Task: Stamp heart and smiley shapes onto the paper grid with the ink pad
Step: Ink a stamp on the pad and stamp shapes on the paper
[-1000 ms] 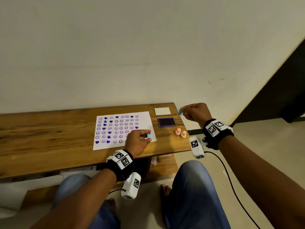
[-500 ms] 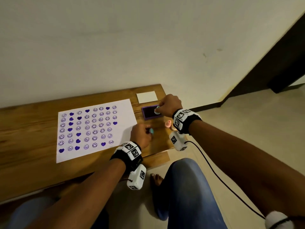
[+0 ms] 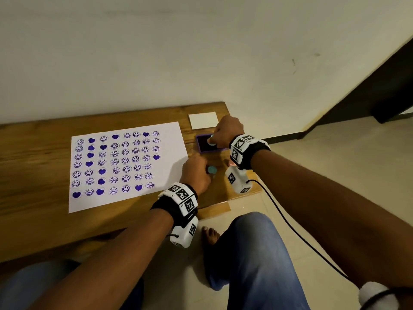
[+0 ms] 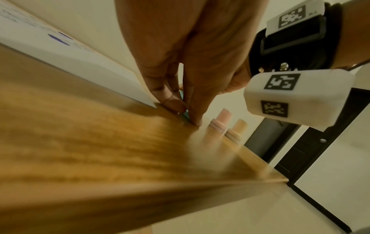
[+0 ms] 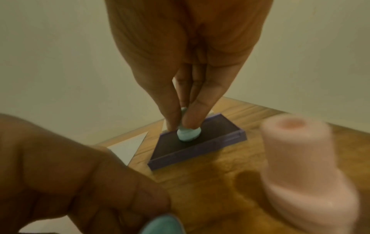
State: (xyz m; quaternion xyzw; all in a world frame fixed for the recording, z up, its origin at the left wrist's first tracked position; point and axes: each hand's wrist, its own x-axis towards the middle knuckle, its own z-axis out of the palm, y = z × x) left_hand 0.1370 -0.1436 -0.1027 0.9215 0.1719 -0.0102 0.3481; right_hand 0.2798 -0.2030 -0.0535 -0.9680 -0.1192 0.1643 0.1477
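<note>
A white paper grid (image 3: 169, 139) covered with purple hearts and smileys lies on the wooden table (image 3: 33, 139). To its right sits the purple ink pad (image 3: 204, 145) (image 5: 192, 147). My right hand (image 3: 225, 133) pinches a light blue stamp (image 3: 211, 140) (image 5: 188, 133) whose base rests on the pad's dark surface. Just off the paper's right edge, my left hand (image 3: 194, 173) (image 4: 180, 109) holds a second light blue stamp (image 3: 211, 169) (image 5: 162, 224) down on the table.
A pink stamp (image 4: 221, 118) (image 5: 300, 166) and a peach stamp (image 4: 237, 129) stand near the table's right edge, under my right wrist. A white card (image 3: 203, 120) lies behind the ink pad. The table ends just right of the pad.
My right hand came down from beyond the table corner and set its blue stamp on the ink pad. My left hand shifted off the paper's corner onto the bare wood. The head view tilted down.
</note>
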